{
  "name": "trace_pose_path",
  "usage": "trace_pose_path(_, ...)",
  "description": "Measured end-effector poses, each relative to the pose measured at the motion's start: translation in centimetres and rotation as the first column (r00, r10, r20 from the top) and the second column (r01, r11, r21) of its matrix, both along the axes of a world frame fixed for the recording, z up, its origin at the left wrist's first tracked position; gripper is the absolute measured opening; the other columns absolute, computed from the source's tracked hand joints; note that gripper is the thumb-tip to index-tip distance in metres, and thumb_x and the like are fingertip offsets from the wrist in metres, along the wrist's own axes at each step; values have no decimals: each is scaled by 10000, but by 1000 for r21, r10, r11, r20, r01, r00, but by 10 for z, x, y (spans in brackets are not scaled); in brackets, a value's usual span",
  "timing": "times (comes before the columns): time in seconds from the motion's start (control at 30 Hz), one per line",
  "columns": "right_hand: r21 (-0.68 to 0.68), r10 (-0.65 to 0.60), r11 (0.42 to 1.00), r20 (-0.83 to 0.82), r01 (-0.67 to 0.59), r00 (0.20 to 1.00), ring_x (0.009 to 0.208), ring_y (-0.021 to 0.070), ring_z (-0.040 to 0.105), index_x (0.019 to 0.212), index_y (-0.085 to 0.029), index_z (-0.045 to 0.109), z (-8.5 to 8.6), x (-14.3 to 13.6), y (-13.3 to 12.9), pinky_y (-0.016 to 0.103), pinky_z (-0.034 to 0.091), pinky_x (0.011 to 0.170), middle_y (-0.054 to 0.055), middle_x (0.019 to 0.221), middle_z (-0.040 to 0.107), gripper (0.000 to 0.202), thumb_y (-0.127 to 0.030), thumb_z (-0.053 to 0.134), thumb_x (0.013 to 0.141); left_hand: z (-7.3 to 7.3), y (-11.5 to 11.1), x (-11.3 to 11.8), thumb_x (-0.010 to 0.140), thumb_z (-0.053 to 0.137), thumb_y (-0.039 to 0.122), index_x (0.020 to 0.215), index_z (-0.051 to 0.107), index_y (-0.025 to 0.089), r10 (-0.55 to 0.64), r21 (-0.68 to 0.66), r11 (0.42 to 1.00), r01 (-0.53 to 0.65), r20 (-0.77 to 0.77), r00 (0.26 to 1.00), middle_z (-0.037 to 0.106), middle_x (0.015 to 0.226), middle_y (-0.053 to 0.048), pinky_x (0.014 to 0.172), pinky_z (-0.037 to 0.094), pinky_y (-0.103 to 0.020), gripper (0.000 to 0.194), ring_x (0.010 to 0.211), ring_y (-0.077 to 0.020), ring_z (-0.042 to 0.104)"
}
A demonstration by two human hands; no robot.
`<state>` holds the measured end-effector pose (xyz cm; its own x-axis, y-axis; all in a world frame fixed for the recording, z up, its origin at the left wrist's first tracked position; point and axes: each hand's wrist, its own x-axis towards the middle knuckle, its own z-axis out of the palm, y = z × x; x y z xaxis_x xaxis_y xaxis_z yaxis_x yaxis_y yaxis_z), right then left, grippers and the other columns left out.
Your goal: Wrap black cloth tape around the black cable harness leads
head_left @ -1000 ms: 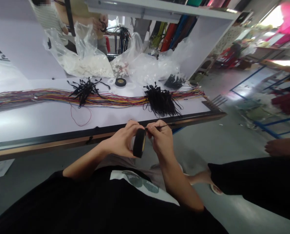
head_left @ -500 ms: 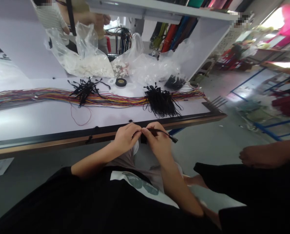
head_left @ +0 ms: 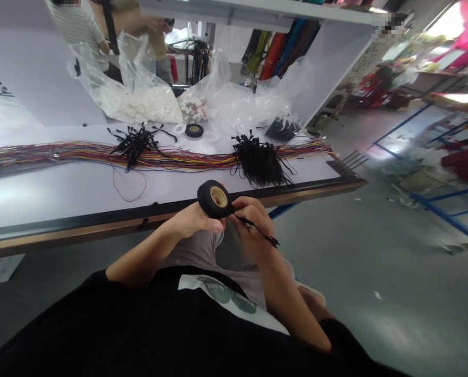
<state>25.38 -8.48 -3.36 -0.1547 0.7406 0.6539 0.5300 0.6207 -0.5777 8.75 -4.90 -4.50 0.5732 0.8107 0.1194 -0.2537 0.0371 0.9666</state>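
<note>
My left hand point(head_left: 194, 221) holds up a roll of black tape point(head_left: 206, 198) with a pale core, its fingers behind the roll and its thumb below. Close beside it, my right hand point(head_left: 253, 225) is closed on a short black cable point(head_left: 265, 236) whose connector end sticks out to the lower right. The roll's right edge meets the fingertips of my right hand. Both hands are just in front of the table edge, above my lap. Part of the cable is hidden by my fingers.
Long coloured wires point(head_left: 194, 161) run along the table point(head_left: 80, 191). On them lie a small bunch of black connector cables point(head_left: 136, 144) and a larger one point(head_left: 259, 162). Another tape roll point(head_left: 194, 131) sits behind, near clear bags of white parts point(head_left: 143, 102). People stand beyond the shelf.
The tape roll has come up into view in my left hand, where my fingertips were pinched together before. The arm and dark sleeve of a person at the right have gone from view.
</note>
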Motion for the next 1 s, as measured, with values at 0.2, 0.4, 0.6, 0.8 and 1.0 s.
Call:
trace_pose_path(0.2,-163,-69,986,-284,22,956,725,144,596,626,-214,515,-8,-4,2,309,485,673,2,767,629,178,-257,650,732,1,-7,14,538,703,583,702,537,156,130,-58,990,-126,68,989,475,562,22,487,354,-225,487,522,-87,429)
trace_pose_path(0.4,-456,-268,889,-599,-47,754,517,100,549,603,-196,470,-13,-3,13,273,476,525,-19,710,592,276,-372,670,675,1,-10,1,431,759,606,965,546,184,112,251,964,-88,-81,990,538,901,-57,777,435,-332,713,854,-197,521)
trace_pose_path(0.6,-395,-179,918,-339,33,924,615,129,573,549,-194,523,1,7,7,280,440,594,-8,672,613,217,-268,686,671,2,-3,-6,535,721,576,927,548,190,45,465,879,103,-296,954,533,840,-31,668,430,-281,577,734,-155,487)
trace_pose_path(0.8,-308,-172,950,-388,49,906,619,109,542,576,-198,532,-1,0,3,259,421,590,-27,687,566,202,-282,665,703,-5,-4,15,767,544,239,734,559,189,504,634,739,-228,-296,811,580,713,3,647,410,-235,62,661,-115,524)
trace_pose_path(1.0,-411,-143,911,-376,-26,915,500,107,525,724,-220,526,-4,-9,3,249,418,499,-57,587,530,129,-310,614,749,-6,-10,23,775,518,196,669,555,190,535,636,719,-279,-251,807,601,678,-16,679,446,-250,112,670,-128,566)
